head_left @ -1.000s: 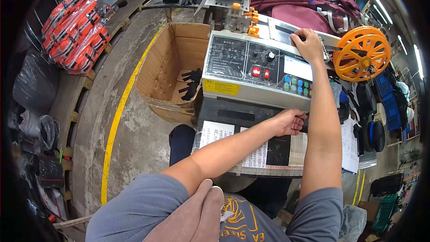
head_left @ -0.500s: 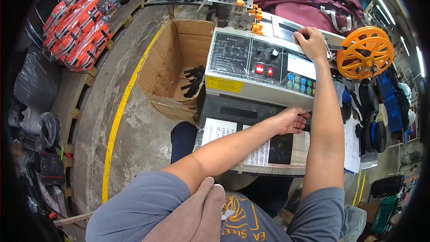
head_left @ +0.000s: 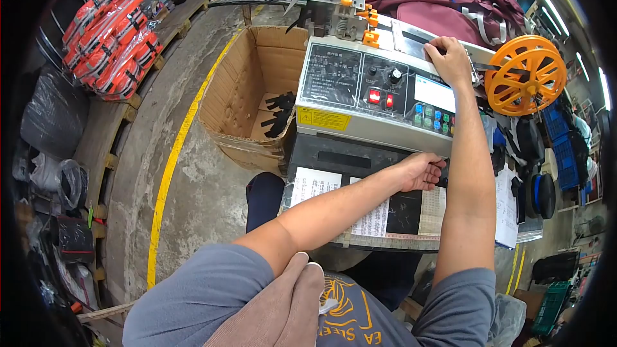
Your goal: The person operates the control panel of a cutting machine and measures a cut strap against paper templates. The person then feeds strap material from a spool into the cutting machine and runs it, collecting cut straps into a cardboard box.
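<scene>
The left hand (head_left: pixel 421 172) is at the front edge of the white cutting machine (head_left: pixel 360 130), below its control panel; its fingers are curled and their contents are hidden. Over the machine top reaches the right hand (head_left: pixel 450 61), thumb and fingers bent at the metal guide plate (head_left: pixel 411 44); I cannot make out what they grip. Two red switches glow on the panel, beside a lit screen (head_left: pixel 434 94). Left of the orange-knobbed cutting head (head_left: pixel 344 22), a short black strip (head_left: pixel 296 21) sticks out. An orange reel (head_left: pixel 526 76) stands right of the right hand.
An open cardboard box (head_left: pixel 225 106) with black strips (head_left: pixel 277 115) stands left of the machine. Printed sheets (head_left: pixel 315 184) and a ruler lie on the bench. Maroon bags (head_left: pixel 443 16) are piled behind. Orange packs (head_left: pixel 109 42) lie at far left, beyond a yellow floor line.
The black strip now shows at the left of the cutting head. The view has shifted slightly; both hands stay in nearly the same places on the machine.
</scene>
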Demonstrator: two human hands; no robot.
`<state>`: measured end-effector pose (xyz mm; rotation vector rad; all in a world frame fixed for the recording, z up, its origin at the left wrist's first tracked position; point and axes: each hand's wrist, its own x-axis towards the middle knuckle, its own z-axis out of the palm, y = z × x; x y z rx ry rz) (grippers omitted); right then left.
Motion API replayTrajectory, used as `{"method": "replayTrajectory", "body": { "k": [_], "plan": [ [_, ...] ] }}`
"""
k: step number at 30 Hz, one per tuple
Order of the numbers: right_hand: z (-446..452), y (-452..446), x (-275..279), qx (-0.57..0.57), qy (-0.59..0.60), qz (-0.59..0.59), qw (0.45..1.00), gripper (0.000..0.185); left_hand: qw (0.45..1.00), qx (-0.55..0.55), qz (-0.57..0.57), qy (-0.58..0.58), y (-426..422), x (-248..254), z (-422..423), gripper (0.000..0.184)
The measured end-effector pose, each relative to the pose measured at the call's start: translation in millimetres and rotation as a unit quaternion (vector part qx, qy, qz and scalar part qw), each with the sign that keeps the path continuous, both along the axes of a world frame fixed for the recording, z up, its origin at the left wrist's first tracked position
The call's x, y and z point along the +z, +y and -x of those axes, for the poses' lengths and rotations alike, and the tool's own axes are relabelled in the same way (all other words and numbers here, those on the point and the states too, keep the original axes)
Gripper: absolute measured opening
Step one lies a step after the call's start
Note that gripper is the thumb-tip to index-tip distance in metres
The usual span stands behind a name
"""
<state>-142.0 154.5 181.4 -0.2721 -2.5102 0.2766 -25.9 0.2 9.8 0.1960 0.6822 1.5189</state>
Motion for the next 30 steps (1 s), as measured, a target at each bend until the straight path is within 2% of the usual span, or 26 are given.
{"method": "replayTrajectory", "body": {
  "k": [30],
  "plan": [
    [0.3,0.6,0.5,-0.005,-0.01,0.009,1.0,0.036,1.0,0.0,-0.004,-0.007,-0.2,-1.6,0.2,0.025]
  ]
}}
